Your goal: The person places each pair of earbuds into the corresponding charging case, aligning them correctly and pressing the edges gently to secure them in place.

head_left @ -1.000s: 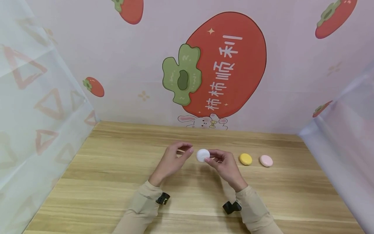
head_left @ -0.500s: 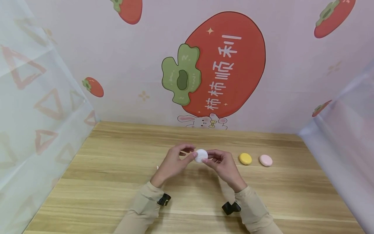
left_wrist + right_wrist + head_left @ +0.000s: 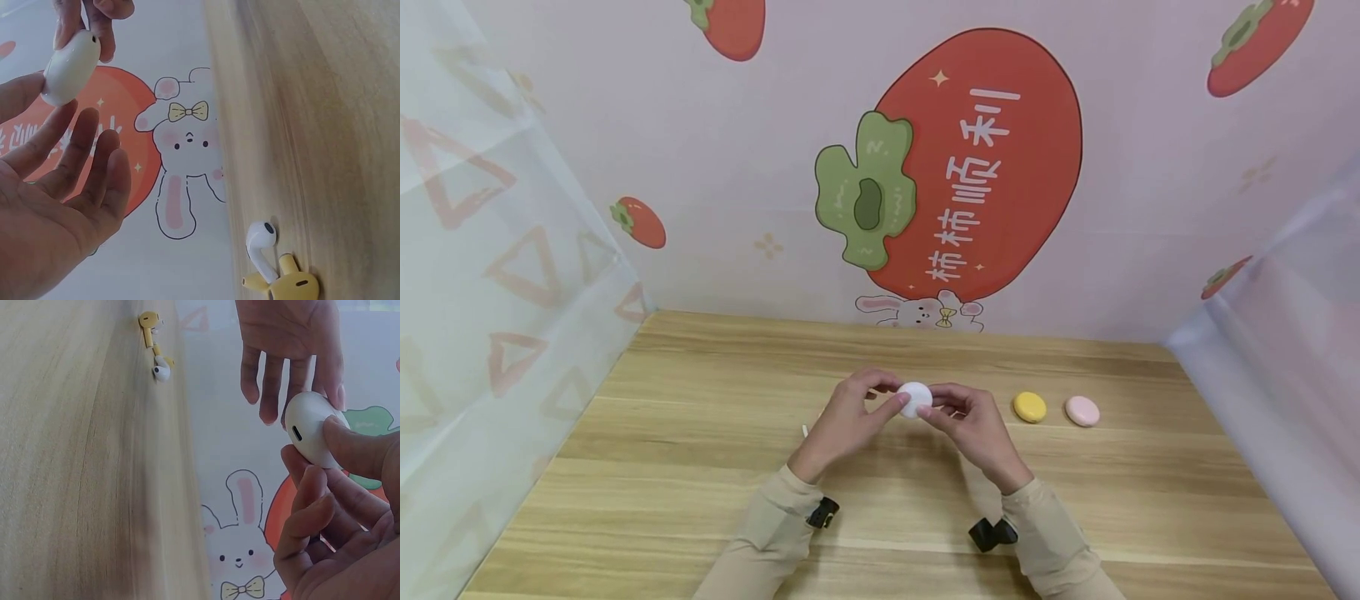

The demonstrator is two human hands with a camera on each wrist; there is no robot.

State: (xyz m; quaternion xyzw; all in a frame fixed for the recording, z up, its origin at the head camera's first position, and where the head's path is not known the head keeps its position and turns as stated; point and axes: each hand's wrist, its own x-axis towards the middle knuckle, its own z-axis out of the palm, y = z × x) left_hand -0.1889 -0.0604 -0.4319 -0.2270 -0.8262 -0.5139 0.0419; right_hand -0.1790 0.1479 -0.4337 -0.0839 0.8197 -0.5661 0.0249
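Between both hands, above the table, is a white round earbud case [image 3: 916, 400] with a dark slot [image 3: 297, 433] on its edge. My left hand [image 3: 848, 418] pinches its left side with thumb and index finger, the other fingers spread loosely below. On the opposite side, my right hand [image 3: 981, 427] holds it between thumb and curled fingers. The case appears closed. Behind my left hand on the table lie a white earbud [image 3: 259, 244] and a yellow earbud [image 3: 294, 287]; the hand mostly hides them in the head view.
A yellow round case [image 3: 1030, 407] and a pink round case [image 3: 1082, 411] lie side by side on the wooden table [image 3: 700, 467], right of my right hand. A printed cloth wall [image 3: 737, 275] stands along the back, and cloth sides rise left and right.
My left hand has moved right to the white case and now pinches it; one second ago only my right hand held it. The case has shifted slightly left.
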